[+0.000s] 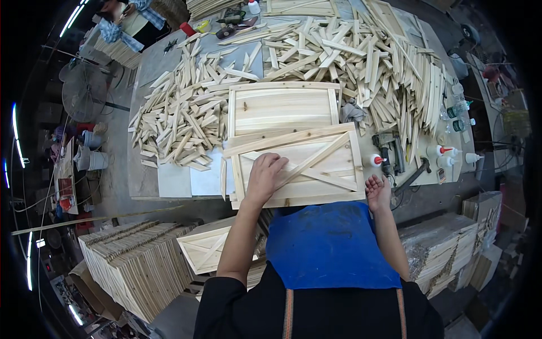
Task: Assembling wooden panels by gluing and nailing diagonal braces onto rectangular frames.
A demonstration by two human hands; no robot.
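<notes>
A framed pale wooden panel (333,160) with crossed diagonal slats lies in front of me, slightly askew. Its far edge overlaps a second framed wooden panel (285,107), which has plain boards. My left hand (266,176) rests on the left part of the crossed panel, fingers laid over the slats near where they meet. Just off the panel's right edge is my right hand (378,193), palm turned up, fingers apart and slightly bent, with nothing seen in it. A white glue bottle (375,160) with a red tip stands beyond that hand.
Loose wooden strips pile up at the left (180,121) and right (389,73) of the table. A power tool (387,148) and more glue bottles (446,161) are at the right. Stacked panels (138,265) stand below left. Another person (132,25) is at the far left.
</notes>
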